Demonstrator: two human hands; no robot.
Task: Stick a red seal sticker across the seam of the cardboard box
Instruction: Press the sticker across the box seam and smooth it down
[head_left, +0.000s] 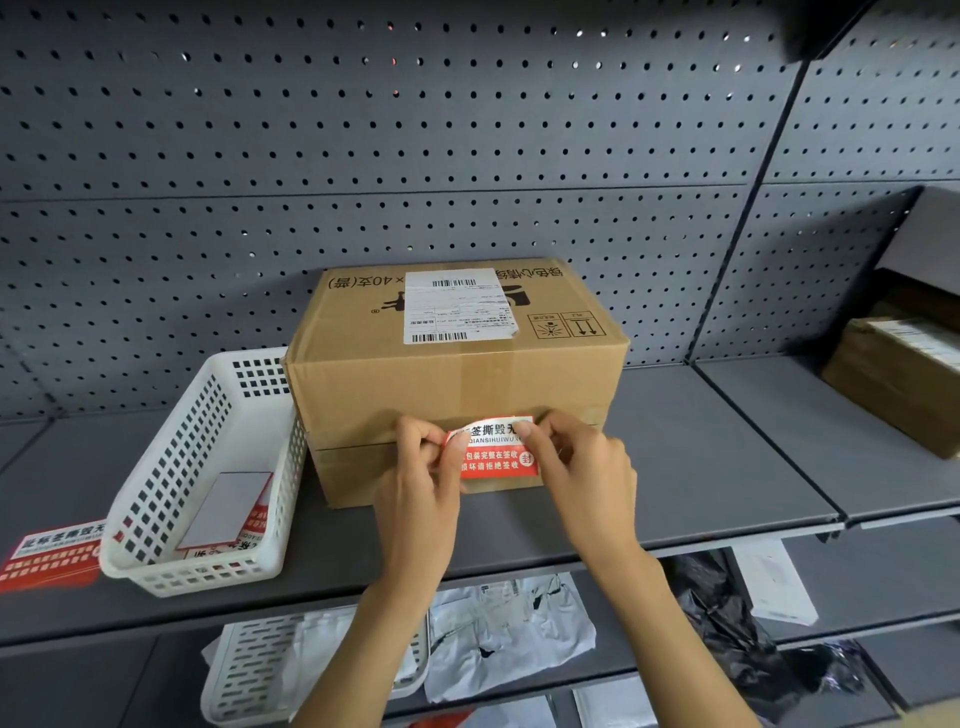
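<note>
**Two hands hold a red seal sticker against the front of a cardboard box**

Grey metal shelving (727, 457) backed by a perforated grey panel (363, 130) fills the head-camera view. At the middle of the shelf sits a cardboard box (457, 384), its top bearing a white shipping label (457, 306) with barcodes and black printed characters. A strip of clear tape runs down the box's front face, and a horizontal seam crosses that face low down.

Directly in front of the box, a red seal sticker (496, 457) with a white band of black characters along its top lies over that seam; whether it is pressed flat to the cardboard cannot be told. The left hand (421, 483) pinches the sticker's left edge between thumb and fingertips. The right hand (582, 478) grips the sticker's upper right part, fingers curled, thumb on the sticker's face.

Left of the box, touching its side, stands a white plastic basket (208, 467) with a perforated wall, holding more red stickers and a grey backing sheet. Further left of the box, a red sticker sheet (52, 556) lies flat on the shelf. To the right of the box, well apart, another brown carton (893, 379) rests on the neighbouring shelf. Below the box, a lower shelf holds white and black plastic bags (519, 629).
</note>
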